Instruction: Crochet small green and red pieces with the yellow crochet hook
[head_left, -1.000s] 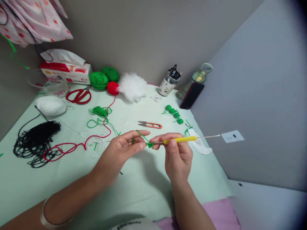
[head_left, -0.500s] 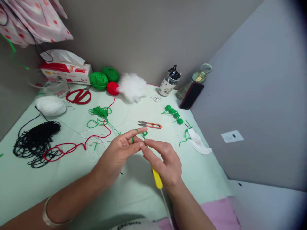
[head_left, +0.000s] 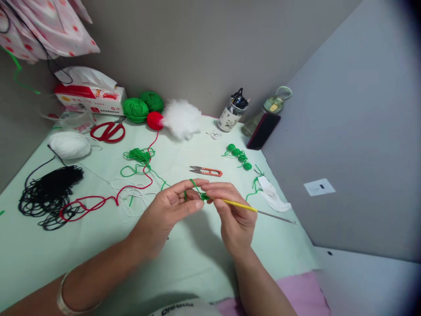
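Note:
My left hand (head_left: 173, 206) pinches a small green crochet piece (head_left: 204, 197), and green yarn (head_left: 194, 186) loops over its forefinger. My right hand (head_left: 235, 213) grips a yellow-handled crochet hook (head_left: 245, 206) whose tip meets the green piece, its metal end pointing right. Both hands hover over the pale green table (head_left: 184, 263), fingers closed.
Orange thread snips (head_left: 206, 171) lie just beyond my hands. Green crocheted balls (head_left: 239, 156), a white cloth scrap (head_left: 272, 195), red yarn (head_left: 108, 197), a black yarn pile (head_left: 49, 193), white yarn (head_left: 69, 145), red scissors (head_left: 108, 131), stuffing (head_left: 181, 118), a jar (head_left: 232, 115) and a phone (head_left: 263, 131) lie around.
My right hand swung the hook down toward me, then back up, so it points right again, lower than a second ago. The left hand barely moved.

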Demonstrator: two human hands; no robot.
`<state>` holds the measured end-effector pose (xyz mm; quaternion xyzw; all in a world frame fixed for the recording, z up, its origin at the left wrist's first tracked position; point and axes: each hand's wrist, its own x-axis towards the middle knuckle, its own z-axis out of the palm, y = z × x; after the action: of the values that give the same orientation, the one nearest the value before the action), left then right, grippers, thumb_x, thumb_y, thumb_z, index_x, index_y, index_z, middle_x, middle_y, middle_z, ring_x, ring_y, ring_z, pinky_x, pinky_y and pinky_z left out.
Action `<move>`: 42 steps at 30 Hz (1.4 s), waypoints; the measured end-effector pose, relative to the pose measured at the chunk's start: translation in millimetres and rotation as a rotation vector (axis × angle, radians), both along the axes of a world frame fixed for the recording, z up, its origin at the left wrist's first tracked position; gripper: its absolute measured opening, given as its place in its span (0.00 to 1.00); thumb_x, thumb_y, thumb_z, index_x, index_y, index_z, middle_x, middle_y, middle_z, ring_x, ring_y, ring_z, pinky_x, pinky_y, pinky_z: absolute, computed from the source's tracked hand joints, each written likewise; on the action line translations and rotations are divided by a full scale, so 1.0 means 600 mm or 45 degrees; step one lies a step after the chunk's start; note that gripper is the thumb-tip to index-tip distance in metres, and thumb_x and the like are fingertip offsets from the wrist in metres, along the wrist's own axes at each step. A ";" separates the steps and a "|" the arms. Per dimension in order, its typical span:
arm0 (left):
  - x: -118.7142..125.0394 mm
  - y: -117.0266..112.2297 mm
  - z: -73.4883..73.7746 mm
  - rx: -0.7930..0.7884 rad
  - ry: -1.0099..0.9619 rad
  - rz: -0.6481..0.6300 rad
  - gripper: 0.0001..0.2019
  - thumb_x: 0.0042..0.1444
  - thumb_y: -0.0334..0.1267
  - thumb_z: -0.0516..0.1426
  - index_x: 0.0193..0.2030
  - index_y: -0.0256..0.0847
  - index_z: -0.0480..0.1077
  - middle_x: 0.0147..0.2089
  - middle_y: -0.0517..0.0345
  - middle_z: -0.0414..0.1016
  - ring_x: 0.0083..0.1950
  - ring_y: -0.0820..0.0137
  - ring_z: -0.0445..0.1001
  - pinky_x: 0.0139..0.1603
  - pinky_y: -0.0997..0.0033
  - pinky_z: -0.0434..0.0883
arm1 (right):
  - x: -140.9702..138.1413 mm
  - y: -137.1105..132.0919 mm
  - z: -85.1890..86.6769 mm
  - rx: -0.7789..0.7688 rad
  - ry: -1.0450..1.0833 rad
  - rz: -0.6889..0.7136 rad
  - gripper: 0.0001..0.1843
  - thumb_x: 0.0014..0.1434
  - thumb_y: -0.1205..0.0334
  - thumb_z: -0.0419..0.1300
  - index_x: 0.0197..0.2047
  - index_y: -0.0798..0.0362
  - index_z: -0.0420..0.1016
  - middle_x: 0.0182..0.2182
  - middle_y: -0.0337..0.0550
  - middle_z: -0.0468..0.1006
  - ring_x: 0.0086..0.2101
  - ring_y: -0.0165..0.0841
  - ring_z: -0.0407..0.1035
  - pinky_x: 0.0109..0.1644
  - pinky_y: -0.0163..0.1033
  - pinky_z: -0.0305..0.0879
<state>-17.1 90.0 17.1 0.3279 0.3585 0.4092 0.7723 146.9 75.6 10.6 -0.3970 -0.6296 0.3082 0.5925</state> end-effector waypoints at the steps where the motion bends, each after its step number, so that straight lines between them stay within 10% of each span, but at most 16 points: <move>1: 0.001 0.000 0.000 0.010 0.013 0.002 0.15 0.56 0.40 0.68 0.51 0.49 0.80 0.35 0.64 0.72 0.41 0.73 0.69 0.47 0.73 0.64 | -0.001 -0.001 0.000 0.007 -0.008 -0.003 0.12 0.67 0.69 0.59 0.46 0.46 0.82 0.41 0.45 0.83 0.44 0.38 0.76 0.42 0.45 0.74; 10: 0.003 0.007 -0.009 -0.135 -0.137 0.014 0.20 0.56 0.39 0.68 0.57 0.46 0.77 0.35 0.61 0.79 0.41 0.70 0.74 0.51 0.70 0.68 | -0.004 -0.017 -0.005 0.361 -0.592 -0.167 0.22 0.63 0.76 0.59 0.55 0.44 0.79 0.47 0.49 0.81 0.45 0.38 0.76 0.44 0.45 0.76; 19: 0.001 0.005 -0.001 -0.097 -0.018 0.097 0.14 0.55 0.40 0.68 0.49 0.47 0.81 0.34 0.63 0.75 0.41 0.72 0.73 0.51 0.72 0.67 | 0.006 0.004 0.003 -0.158 0.321 0.006 0.10 0.68 0.64 0.58 0.42 0.47 0.83 0.34 0.42 0.80 0.29 0.31 0.72 0.31 0.39 0.71; 31: 0.008 0.001 -0.003 -0.141 -0.172 0.028 0.18 0.58 0.37 0.66 0.56 0.44 0.77 0.40 0.57 0.82 0.43 0.70 0.76 0.52 0.70 0.69 | -0.007 -0.018 -0.005 0.333 -0.664 -0.162 0.22 0.63 0.76 0.61 0.55 0.45 0.79 0.47 0.48 0.79 0.44 0.37 0.76 0.45 0.43 0.76; 42: -0.003 0.009 -0.004 -0.105 -0.093 0.082 0.15 0.57 0.37 0.66 0.52 0.48 0.79 0.35 0.63 0.75 0.41 0.73 0.72 0.55 0.69 0.66 | 0.007 0.009 0.006 -0.386 0.555 0.075 0.08 0.65 0.58 0.62 0.37 0.50 0.83 0.31 0.41 0.78 0.25 0.28 0.70 0.27 0.35 0.70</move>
<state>-18.7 95.1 14.5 0.2689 0.3570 0.4305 0.7842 151.2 81.2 14.2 -0.3870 -0.4448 0.4943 0.6388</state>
